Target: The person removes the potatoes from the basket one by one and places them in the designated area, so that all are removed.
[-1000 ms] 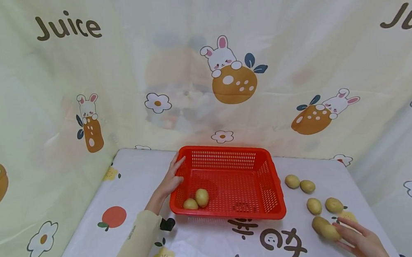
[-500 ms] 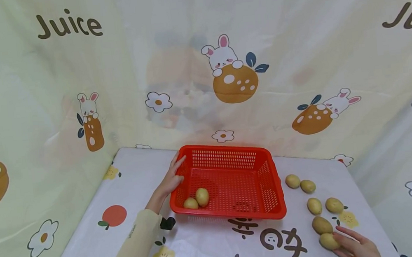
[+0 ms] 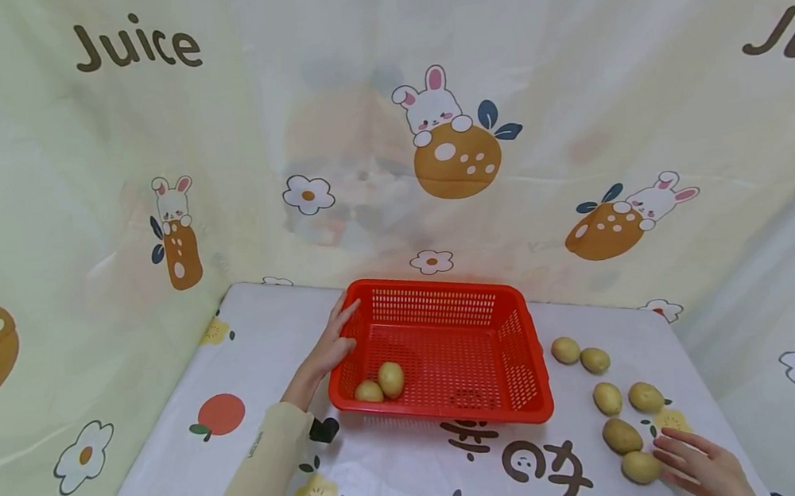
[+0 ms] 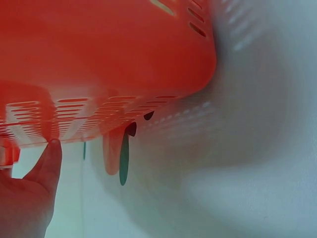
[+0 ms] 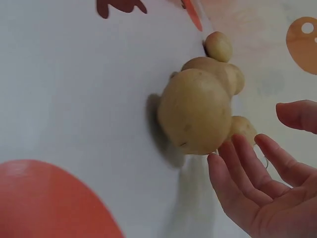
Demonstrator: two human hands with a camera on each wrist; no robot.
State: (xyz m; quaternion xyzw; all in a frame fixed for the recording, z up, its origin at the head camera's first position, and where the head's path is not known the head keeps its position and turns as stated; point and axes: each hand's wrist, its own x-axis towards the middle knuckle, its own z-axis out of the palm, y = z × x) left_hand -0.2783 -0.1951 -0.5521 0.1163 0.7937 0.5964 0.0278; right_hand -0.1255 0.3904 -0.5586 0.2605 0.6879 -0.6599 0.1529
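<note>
My left hand [image 3: 328, 350] holds the left rim of a red plastic basket [image 3: 442, 417], thumb and fingers at its edge. The left wrist view shows the thumb [image 4: 47, 166] up against the basket's slotted side [image 4: 114, 54]; the other fingers are mostly hidden. Two potatoes [image 3: 391, 379] lie in the basket's near left corner. At the right, my right hand [image 3: 702, 466] is spread beside the nearest potato [image 3: 641, 467], its fingertips right at that potato's side. In the right wrist view this potato [image 5: 195, 111] stands in front of the others, and the thumb is held well apart from the fingers.
Several more potatoes lie in a loose group right of the basket, among them a browner one [image 3: 622, 435], one at the right [image 3: 646, 397] and a pair farther back [image 3: 580, 355]. A printed cloth [image 3: 405, 471] covers the table; a patterned curtain [image 3: 355, 108] stands behind.
My right hand has set down the nearest potato beside the browner one, let go of it and drawn slightly to the right. The left hand and basket have stayed put.
</note>
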